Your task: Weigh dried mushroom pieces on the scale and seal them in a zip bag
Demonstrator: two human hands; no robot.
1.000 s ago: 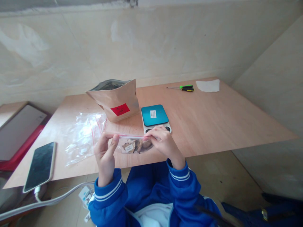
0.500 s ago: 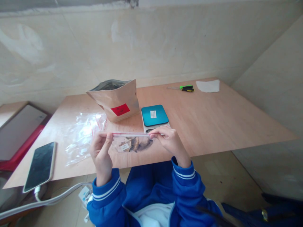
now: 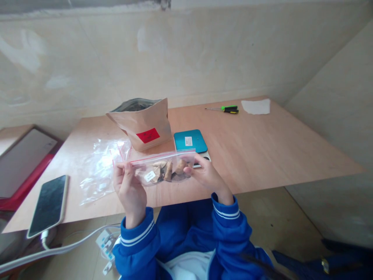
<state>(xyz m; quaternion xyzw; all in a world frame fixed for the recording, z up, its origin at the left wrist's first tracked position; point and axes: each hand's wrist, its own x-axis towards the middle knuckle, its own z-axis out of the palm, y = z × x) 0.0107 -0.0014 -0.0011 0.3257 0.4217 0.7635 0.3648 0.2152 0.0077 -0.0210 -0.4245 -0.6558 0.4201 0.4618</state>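
Observation:
A small clear zip bag [image 3: 163, 168] with a red seal line holds brown dried pieces and a white label. Both of my hands hold it up above the front edge of the wooden table [image 3: 262, 147]. My left hand [image 3: 128, 188] grips the bag's left end with closed fingers. My right hand [image 3: 204, 173] pinches its right end. Just behind the bag sits a small scale [image 3: 190, 141] with a teal top. A brown paper pouch [image 3: 142, 122] with a red label stands open to the scale's left.
A pile of empty clear zip bags [image 3: 100, 167] lies left of my hands. A phone [image 3: 49, 204] on a cable rests at the table's left front corner. A green-handled screwdriver [image 3: 227, 109] and a white paper [image 3: 256, 105] lie at the far right. A wall rises on the right.
The bag has tipped from edge-on to facing me and risen slightly. My left hand shifted from pinching the seal to holding the bag's left end.

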